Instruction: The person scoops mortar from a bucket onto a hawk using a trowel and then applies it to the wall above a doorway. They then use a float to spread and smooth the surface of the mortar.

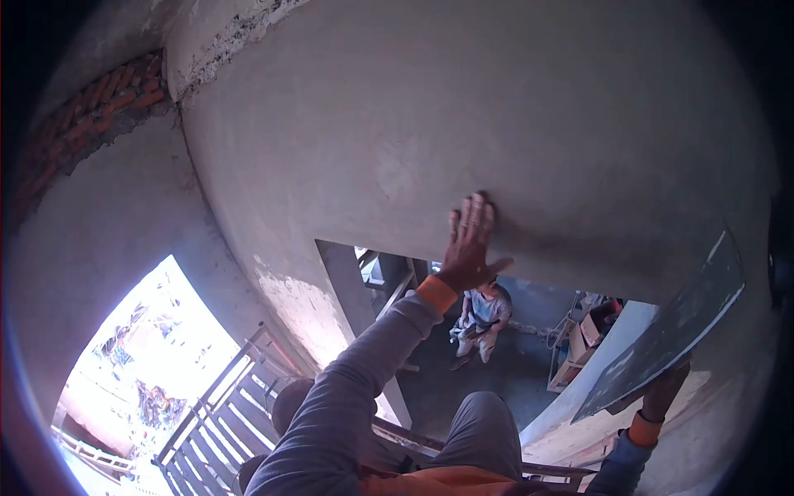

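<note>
My left hand (471,248) reaches up with fingers stretched out, its fingertips against the grey plastered wall (513,124) just above the doorway's top edge. Nothing is held in it. At the lower right, my right hand (667,392) grips a wide, thin grey board (674,326) from behind, and most of those fingers are hidden by it. The board is tilted, with pale smears on its face, and stands close to the wall. A lighter patch (397,165) shows in the plaster up and left of my left hand.
Below, through the doorway, a person (484,318) is on the floor level. Wooden shelving with boxes (585,335) stands there. A slatted wooden railing (223,413) and a bright opening (149,347) lie to the left. Bare brick (99,103) shows at upper left. My knee (484,422) is bent below me.
</note>
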Available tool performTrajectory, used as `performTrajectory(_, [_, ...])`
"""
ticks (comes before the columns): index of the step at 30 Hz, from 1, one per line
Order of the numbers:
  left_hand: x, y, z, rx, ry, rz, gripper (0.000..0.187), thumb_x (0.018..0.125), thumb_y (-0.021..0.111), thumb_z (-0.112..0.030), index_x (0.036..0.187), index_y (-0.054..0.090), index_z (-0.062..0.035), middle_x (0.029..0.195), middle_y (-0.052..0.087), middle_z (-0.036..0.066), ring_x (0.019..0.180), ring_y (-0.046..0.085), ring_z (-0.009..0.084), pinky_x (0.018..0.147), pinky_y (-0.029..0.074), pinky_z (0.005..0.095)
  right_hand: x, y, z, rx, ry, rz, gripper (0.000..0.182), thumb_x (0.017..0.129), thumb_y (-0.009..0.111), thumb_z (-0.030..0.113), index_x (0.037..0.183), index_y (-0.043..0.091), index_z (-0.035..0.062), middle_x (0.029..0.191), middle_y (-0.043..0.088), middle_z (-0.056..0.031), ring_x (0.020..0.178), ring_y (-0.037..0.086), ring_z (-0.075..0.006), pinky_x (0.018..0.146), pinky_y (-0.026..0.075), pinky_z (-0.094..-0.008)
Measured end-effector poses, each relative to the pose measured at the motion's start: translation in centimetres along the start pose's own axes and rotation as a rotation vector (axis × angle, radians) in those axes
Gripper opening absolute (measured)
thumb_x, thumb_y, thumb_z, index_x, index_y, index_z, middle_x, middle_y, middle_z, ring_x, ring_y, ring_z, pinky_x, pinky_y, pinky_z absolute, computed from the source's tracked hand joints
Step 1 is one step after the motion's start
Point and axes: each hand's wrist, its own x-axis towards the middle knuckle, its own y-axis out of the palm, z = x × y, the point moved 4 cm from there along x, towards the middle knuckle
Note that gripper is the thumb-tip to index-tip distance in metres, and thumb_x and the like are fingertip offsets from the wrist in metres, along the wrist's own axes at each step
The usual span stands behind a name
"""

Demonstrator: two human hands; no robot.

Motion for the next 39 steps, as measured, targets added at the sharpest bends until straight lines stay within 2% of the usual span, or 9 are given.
performTrajectory(5, [-2.8, 2.1, -2.0, 0.169, 0.503, 0.149, 0.098, 0.080, 0.064, -0.054, 0.147, 0.019, 0.0012, 0.154, 0.009, 0.026, 0.144, 0.007, 0.0381, 0.115, 0.005, 0.0532, -1.0, 2.7, -1.3, 0.065, 0.132, 0.037, 0.074, 0.084, 0.058, 0.059, 0.120, 0.049, -0.0050, 0.108, 0.060, -0.0181, 0.099, 0.059, -0.0293, 0.087, 0.045, -0.0415])
performTrajectory(12, [-1.4, -5.6, 11.3, 0.062, -0.196, -0.154, 0.101, 0.080, 0.068, -0.046, 0.148, 0.010, 0.0017, 0.154, 0.009, 0.027, 0.144, 0.007, 0.0404, 0.115, 0.011, 0.0506, -1.3, 7.9, -0.4, -0.028, 0.111, 0.153, 0.072, 0.083, 0.059, 0.059, 0.118, 0.050, -0.0029, 0.107, 0.061, -0.0191, 0.098, 0.060, -0.0330, 0.085, 0.046, -0.0428])
performTrajectory(16, [-4.0, -5.8, 14.6, 0.058, -0.215, -0.167, 0.104, 0.079, 0.066, -0.051, 0.148, 0.008, 0.0017, 0.154, 0.007, 0.027, 0.144, 0.007, 0.0405, 0.113, 0.013, 0.0550, -1.2, 10.0, 0.8, 0.055, 0.113, 0.224, 0.072, 0.082, 0.062, 0.057, 0.120, 0.050, -0.0028, 0.108, 0.061, -0.0186, 0.098, 0.061, -0.0333, 0.085, 0.046, -0.0431])
performTrajectory(23, [-9.7, -5.7, 10.4, -0.003, -0.228, 0.113, 0.102, 0.081, 0.070, -0.045, 0.149, 0.007, -0.0025, 0.152, 0.017, 0.028, 0.141, 0.019, 0.0405, 0.112, 0.024, 0.0452, -0.8, 12.4, 7.1, 0.192, 0.103, 0.139, 0.069, 0.088, 0.055, 0.053, 0.126, 0.044, -0.0036, 0.114, 0.058, -0.0199, 0.103, 0.058, -0.0337, 0.090, 0.045, -0.0413])
performTrajectory(26, [-13.9, -7.1, 7.8, -0.228, -0.207, 0.070, 0.082, 0.083, 0.067, -0.039, 0.145, 0.028, -0.0016, 0.144, 0.037, 0.026, 0.133, 0.037, 0.0400, 0.107, 0.033, 0.0461, -1.1, 13.0, 8.3, 0.167, 0.037, 0.112, 0.064, 0.096, 0.043, 0.052, 0.129, 0.044, -0.0039, 0.118, 0.055, -0.0182, 0.105, 0.056, -0.0285, 0.091, 0.044, -0.0395])
performTrajectory(29, [-17.6, -10.8, 5.1, -0.294, -0.302, -0.176, 0.058, 0.082, 0.073, -0.026, 0.128, 0.052, 0.0013, 0.110, 0.064, 0.020, 0.097, 0.064, 0.0355, 0.085, 0.050, 0.0390, -2.0, 14.5, 10.4, 0.399, 0.141, 0.100, 0.058, 0.094, 0.050, 0.042, 0.129, 0.046, -0.0034, 0.118, 0.056, -0.0174, 0.106, 0.056, -0.0268, 0.091, 0.044, -0.0391])
performTrajectory(32, [-21.5, -16.0, -1.5, -0.285, -0.485, -0.502, 0.036, 0.082, 0.070, -0.019, 0.109, 0.062, 0.0031, 0.092, 0.067, 0.016, 0.076, 0.067, 0.0300, 0.072, 0.053, 0.0347, -2.9, 14.8, 15.5, 0.538, 0.131, 0.175, 0.047, 0.087, 0.062, 0.023, 0.125, 0.052, -0.0030, 0.121, 0.056, -0.0154, 0.109, 0.056, -0.0251, 0.091, 0.044, -0.0387])
performTrajectory(35, [-22.0, -17.2, -6.6, -0.349, 0.063, -0.470, 0.032, 0.081, 0.068, -0.015, 0.107, 0.062, 0.0026, 0.089, 0.065, 0.015, 0.066, 0.065, 0.0279, 0.065, 0.053, 0.0337, -2.9, 19.5, 20.0, 0.701, 0.071, 0.295, 0.033, 0.082, 0.066, 0.005, 0.113, 0.061, -0.0032, 0.124, 0.056, -0.0161, 0.110, 0.057, -0.0276, 0.093, 0.044, -0.0396])
performTrajectory(39, [-20.2, -15.0, -8.3, -0.228, -0.045, -0.298, 0.058, 0.078, 0.071, -0.025, 0.124, 0.049, 0.0021, 0.106, 0.060, 0.017, 0.093, 0.061, 0.0354, 0.079, 0.050, 0.0418, -4.2, 27.7, 23.7, 0.618, -0.114, 0.564, 0.038, 0.082, 0.065, 0.001, 0.118, 0.056, -0.0048, 0.119, 0.058, -0.0142, 0.107, 0.058, -0.0232, 0.091, 0.047, -0.0387])
